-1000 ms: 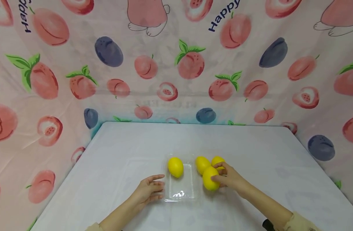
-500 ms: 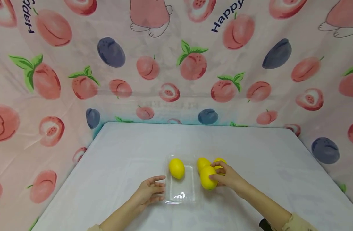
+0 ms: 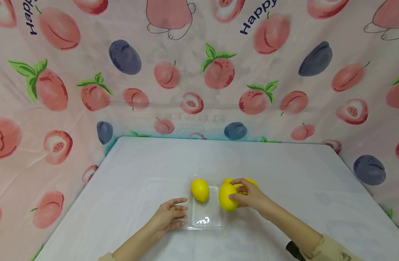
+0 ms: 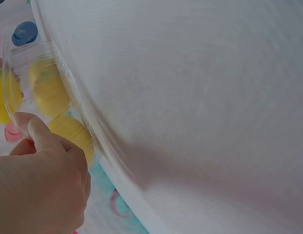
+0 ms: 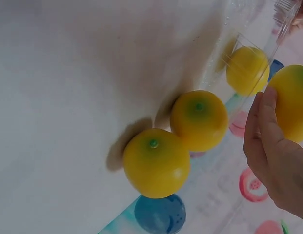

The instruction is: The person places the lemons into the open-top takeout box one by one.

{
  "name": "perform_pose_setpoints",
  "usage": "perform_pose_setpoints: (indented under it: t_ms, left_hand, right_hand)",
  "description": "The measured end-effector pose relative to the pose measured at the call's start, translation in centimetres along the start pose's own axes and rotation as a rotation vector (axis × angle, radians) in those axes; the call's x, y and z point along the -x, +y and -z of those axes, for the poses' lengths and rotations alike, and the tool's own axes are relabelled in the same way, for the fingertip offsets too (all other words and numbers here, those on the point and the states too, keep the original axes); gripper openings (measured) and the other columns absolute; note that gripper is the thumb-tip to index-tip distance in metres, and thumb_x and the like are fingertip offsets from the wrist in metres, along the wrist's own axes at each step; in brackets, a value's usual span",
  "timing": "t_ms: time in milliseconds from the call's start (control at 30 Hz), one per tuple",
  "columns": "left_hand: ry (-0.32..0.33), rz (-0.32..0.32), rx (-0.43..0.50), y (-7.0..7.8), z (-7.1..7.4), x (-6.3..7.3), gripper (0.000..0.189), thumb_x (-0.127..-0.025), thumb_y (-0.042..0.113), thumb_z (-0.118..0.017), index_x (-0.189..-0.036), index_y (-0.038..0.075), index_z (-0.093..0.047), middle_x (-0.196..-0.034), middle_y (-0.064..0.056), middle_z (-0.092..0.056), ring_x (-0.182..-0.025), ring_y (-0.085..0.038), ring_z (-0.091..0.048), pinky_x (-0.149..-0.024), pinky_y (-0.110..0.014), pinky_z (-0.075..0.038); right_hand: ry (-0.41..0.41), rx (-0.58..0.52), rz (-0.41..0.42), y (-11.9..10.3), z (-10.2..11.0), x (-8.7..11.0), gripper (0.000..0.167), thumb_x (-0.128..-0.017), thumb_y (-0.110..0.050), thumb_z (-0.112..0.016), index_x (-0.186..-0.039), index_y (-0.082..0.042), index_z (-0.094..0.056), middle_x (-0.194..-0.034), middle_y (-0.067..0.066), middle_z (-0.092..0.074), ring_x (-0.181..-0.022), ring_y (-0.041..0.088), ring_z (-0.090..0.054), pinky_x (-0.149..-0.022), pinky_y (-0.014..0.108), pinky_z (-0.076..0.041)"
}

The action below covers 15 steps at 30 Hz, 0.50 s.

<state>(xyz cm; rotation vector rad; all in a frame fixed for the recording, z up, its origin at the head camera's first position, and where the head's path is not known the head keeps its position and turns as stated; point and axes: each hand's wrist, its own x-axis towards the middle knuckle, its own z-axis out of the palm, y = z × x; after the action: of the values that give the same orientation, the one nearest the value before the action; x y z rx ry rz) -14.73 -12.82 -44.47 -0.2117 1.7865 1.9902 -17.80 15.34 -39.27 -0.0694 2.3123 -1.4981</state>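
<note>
My right hand grips a yellow lemon, with fingertips on its far side and thumb on its near side. It hangs over the right rim of a clear plastic container. Inside the container, at the back left, lies one lemon. Two more, a lemon and a lemon, sit side by side on the table, partly hidden behind the right hand in the head view. At the container's left side rests my left hand, its loosely extended fingers touching the rim; in its wrist view lemons show through the clear wall.
A white-covered table spreads under everything. Behind and beside it hangs a fruit-printed cloth. A dark object lies by the right forearm near the front.
The right hand has carried its lemon leftward, from beside the other two to over the container's right rim. My left hand stays at the container's left side.
</note>
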Motion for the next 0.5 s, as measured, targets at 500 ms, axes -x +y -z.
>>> perform_pose_setpoints:
  t_ms: [500]
  left_hand:
    - [0.006, 0.003, -0.001, -0.1, -0.1, 0.0, 0.050, -0.088, -0.002, -0.058, -0.135, -0.003, -0.041, -0.092, 0.000, -0.059, -0.075, -0.011, -0.059, -0.068, -0.025, -0.057]
  right_hand:
    - [-0.044, -0.015, 0.030, -1.0, -1.5, -0.6, 0.048, -0.083, -0.019, -0.069, -0.125, -0.006, -0.049, -0.113, 0.017, -0.056, -0.089, 0.020, -0.058, -0.078, 0.034, -0.058]
